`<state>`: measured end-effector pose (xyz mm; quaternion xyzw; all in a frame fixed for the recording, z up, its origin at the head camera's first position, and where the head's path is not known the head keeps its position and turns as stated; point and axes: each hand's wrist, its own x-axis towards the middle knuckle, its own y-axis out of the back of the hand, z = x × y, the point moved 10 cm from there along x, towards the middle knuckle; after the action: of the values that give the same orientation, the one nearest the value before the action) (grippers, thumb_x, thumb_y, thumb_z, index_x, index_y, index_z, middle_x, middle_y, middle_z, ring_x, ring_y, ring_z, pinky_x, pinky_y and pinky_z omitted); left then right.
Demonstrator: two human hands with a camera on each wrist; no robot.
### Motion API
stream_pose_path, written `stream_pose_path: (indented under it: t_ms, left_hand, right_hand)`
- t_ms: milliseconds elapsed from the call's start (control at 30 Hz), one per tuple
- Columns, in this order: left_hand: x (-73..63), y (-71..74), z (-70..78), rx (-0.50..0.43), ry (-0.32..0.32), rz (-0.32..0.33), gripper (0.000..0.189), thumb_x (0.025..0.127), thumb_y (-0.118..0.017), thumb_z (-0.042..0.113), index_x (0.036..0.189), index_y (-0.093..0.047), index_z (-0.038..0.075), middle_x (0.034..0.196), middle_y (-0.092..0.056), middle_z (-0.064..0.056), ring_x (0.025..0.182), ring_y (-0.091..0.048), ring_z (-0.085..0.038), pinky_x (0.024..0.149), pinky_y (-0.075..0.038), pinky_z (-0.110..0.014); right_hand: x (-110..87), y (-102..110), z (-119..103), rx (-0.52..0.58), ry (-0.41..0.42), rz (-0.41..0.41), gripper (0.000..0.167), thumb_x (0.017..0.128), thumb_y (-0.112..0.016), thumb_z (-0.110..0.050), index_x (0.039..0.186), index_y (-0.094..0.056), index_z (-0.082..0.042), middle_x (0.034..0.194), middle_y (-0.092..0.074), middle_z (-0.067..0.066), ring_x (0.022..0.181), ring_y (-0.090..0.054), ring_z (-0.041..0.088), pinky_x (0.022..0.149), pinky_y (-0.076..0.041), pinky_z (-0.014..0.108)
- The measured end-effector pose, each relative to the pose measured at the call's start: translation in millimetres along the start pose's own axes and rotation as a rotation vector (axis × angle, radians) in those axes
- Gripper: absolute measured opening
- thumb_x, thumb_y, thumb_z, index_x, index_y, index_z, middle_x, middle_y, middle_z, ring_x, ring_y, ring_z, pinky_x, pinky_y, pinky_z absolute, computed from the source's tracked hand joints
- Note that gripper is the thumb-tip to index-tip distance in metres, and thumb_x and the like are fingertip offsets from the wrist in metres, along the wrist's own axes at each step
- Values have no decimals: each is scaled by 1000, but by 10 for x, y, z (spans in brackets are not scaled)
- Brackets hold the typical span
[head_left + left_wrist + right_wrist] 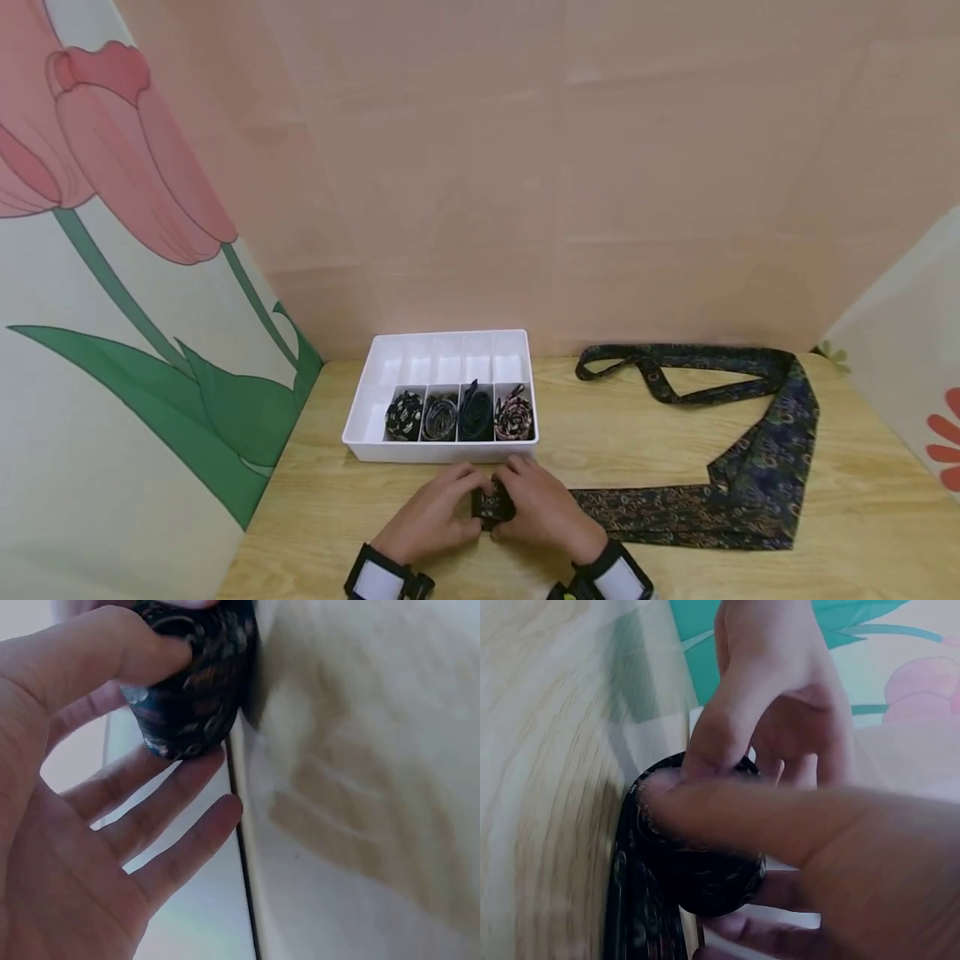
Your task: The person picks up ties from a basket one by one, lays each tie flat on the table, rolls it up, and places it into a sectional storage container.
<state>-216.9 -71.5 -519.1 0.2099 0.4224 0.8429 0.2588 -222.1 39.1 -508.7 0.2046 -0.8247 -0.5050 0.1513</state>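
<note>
A dark patterned necktie (645, 510) is partly rolled up, and its roll (492, 505) stands on the table between both hands. From the roll the unrolled length runs right, folds upward, then loops back left at the far side. My left hand (442, 512) grips the roll from its left side, thumb on it and fingertips beneath its lower edge in the left wrist view. On the other side my right hand (546, 510) holds the roll, its thumb over the coil (712, 877) and fingers behind. Part of the roll is hidden by the fingers.
Just beyond the hands stands a white divided box (450, 452). Several rolled neckties, including a green one (476, 417) and a pink-and-black one (513, 418), fill its front compartments. A pinkish wall covering (562, 208) rises behind the wooden table (300, 517).
</note>
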Motion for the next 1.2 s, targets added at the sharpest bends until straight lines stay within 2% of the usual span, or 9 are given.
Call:
stream_pose_path:
  t_ms: [100,233,400,533,667,767,867,1033,1200]
  left_hand:
    - [8,20,-5,2,10,2,45,81,-85,16,122,-70,30,123,-61,11,113,-60,-6,98,-57,-29]
    - [25,-43,-15,-5,14,-21,48,82,-85,17,125,-66,30,126,-60,11,116,-58,-6,101,-56,-30]
    - [32,-39,24,15,4,-16,43,83,-86,19,120,-66,30,123,-60,10,112,-58,-5,96,-56,-27]
    - [16,-9,40,29,-18,10,48,83,-87,22,126,-67,30,126,-61,10,114,-58,-5,99,-56,-28]
    - [13,-24,31,-2,-21,1,52,84,-86,21,129,-64,31,127,-60,11,117,-60,-6,102,-56,-30]
    - [12,-1,29,-10,-23,9,45,83,-84,18,123,-66,32,125,-59,11,112,-60,-5,96,-56,-27]
    - [17,30,36,-5,-32,28,45,82,-84,17,122,-69,30,126,-59,9,112,-59,-6,95,-56,-26]
    - [40,-28,63,0,-53,2,53,84,-85,18,131,-65,29,131,-61,8,118,-60,-6,102,-56,-28]
    - [39,-16,68,34,-32,-4,45,86,-84,19,127,-70,31,124,-64,10,110,-61,-4,93,-56,-25]
  right_hand:
    - [13,-1,-34,14,14,1,53,68,-97,-36,104,-64,-16,104,-55,-4,99,-54,17,81,-53,35]
    - [8,-10,-37,-13,18,6,52,64,-98,-28,98,-60,-14,101,-54,-2,98,-53,19,79,-52,36]
    - [1,14,-46,0,21,19,50,69,-96,-35,99,-59,-19,100,-51,-6,96,-51,15,78,-50,33]
    - [-1,27,-37,25,20,29,51,69,-96,-32,100,-58,-18,101,-52,-6,96,-51,13,80,-51,32]
    - [-11,18,-1,-1,9,11,55,65,-98,-28,101,-60,-13,100,-54,-2,95,-52,16,82,-52,36]
    - [-2,42,-13,-3,14,13,54,69,-97,-34,104,-62,-15,102,-54,-3,96,-52,16,82,-52,35]
    - [11,63,-42,2,26,25,53,71,-96,-37,106,-63,-16,104,-55,-4,98,-54,15,83,-53,35]
    - [5,50,-55,-14,26,26,53,68,-98,-29,103,-62,-14,103,-57,-2,101,-56,19,87,-55,39]
    - [15,39,-61,-47,41,43,52,72,-96,-38,106,-64,-16,104,-57,-3,101,-56,18,87,-54,38]
